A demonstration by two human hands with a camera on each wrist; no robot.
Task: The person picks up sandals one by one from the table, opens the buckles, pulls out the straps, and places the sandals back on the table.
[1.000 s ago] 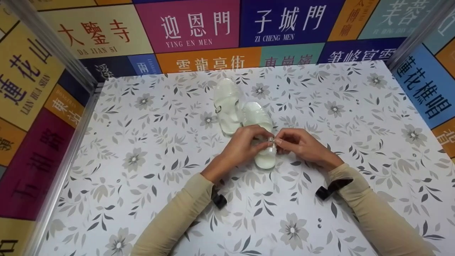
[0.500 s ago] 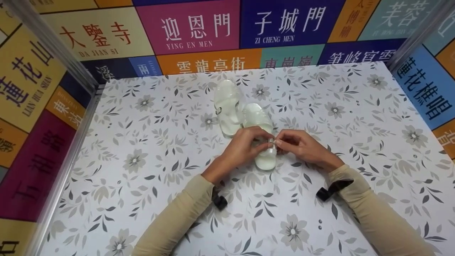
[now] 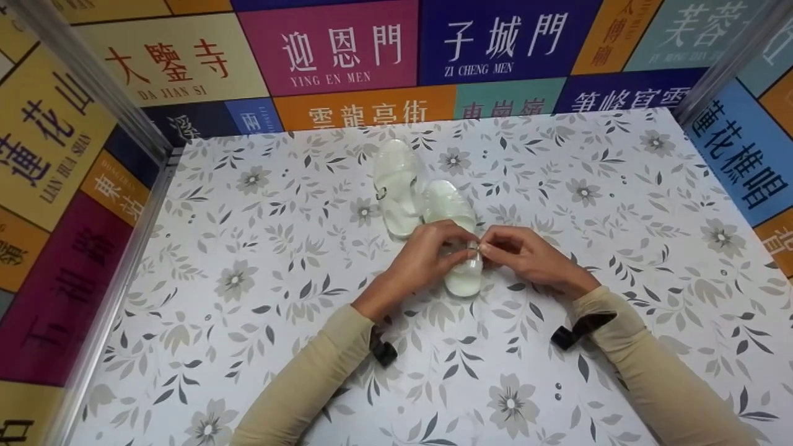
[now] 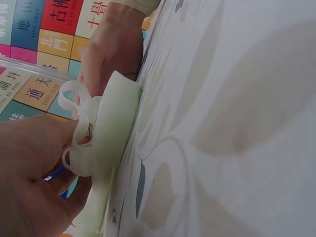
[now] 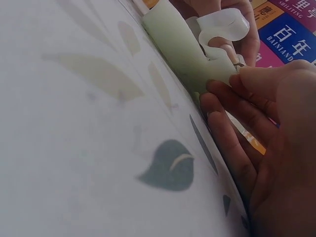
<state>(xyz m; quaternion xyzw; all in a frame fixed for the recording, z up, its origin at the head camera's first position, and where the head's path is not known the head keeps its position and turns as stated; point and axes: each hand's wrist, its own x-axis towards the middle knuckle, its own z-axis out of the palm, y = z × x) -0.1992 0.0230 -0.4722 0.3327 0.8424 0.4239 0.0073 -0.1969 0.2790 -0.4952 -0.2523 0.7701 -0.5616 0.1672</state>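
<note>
The left hand (image 3: 414,251) and right hand (image 3: 526,253) each pinch what looks like the strap (image 3: 473,262) of the near sandal (image 3: 463,285). That sandal sits on the flowery surface (image 3: 619,238), just beside the far sandal (image 3: 396,164).

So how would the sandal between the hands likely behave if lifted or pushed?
The sandal probably has a stiffish sole, which looks thick. Its thin strap curves in loops, so likely bends easily. Lying flat on the table, the sandal would probably slide rather than roll.
</note>
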